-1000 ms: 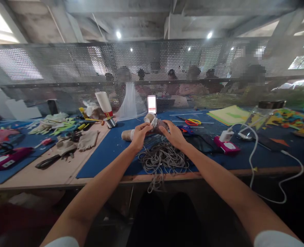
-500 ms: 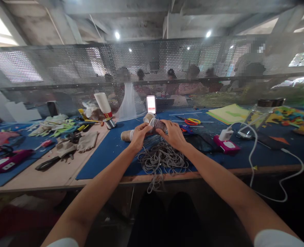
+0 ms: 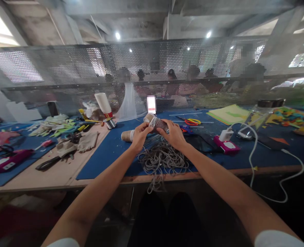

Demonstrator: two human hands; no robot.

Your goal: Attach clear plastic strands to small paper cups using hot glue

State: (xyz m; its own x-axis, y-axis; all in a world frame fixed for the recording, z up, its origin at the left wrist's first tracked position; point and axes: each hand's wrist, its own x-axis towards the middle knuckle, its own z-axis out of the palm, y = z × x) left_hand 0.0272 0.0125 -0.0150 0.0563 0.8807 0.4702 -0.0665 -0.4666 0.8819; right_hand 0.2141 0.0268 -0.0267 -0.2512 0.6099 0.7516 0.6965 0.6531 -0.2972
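My left hand (image 3: 141, 134) pinches white material at the left end of a brownish wrapped roll (image 3: 161, 125). Around the right part of that roll curl the fingers of my right hand (image 3: 174, 134). Another tan roll (image 3: 126, 136) lies on the blue mat just left of my left hand. A pale roll end (image 3: 148, 118) shows behind my fingers. Below both hands a heap of grey cord (image 3: 163, 159) is spread on the mat, with some loops hanging over the table's front edge.
Red-yellow scissors (image 3: 192, 121) and a magenta power block (image 3: 226, 144) with a white cable lie to the right, near a clear jar (image 3: 260, 116). Leftward are stacked cups (image 3: 103, 104), gloves (image 3: 87, 141) and a pink glue gun (image 3: 1, 138). People sit behind a mesh screen (image 3: 154, 61).
The fingers of my left hand have shifted slightly at the white material on the roll. My right hand stays nearly in place around it.
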